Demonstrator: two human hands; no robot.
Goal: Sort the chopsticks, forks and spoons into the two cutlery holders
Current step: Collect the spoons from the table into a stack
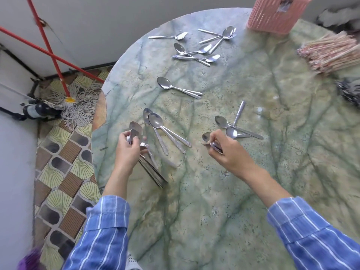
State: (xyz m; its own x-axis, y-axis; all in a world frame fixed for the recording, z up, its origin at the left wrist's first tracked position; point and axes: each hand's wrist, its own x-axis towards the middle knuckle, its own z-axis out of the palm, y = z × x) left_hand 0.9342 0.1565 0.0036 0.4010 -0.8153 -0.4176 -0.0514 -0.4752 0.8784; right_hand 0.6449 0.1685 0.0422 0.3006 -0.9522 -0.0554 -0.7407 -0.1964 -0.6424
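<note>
My left hand [127,151] grips a bundle of steel spoons [150,170], bowls up by the fingers, handles slanting down to the right. My right hand [227,151] is closed on a few spoons [215,146]; one bowl pokes out at its left. Loose spoons lie on the round marble table [214,211]: a group [163,131] between my hands, a cluster [231,127] just beyond my right hand, a pair [175,87] farther back, several [200,47] at the far edge. A pink cutlery holder [274,14] stands at the far side. A heap of chopsticks [329,52] lies at the right.
A dark striped object [349,90] sits at the table's right edge. Left of the table, on the patterned tile floor [64,172], rests a mop [74,106] with a red handle; a second red pole crosses it against the wall.
</note>
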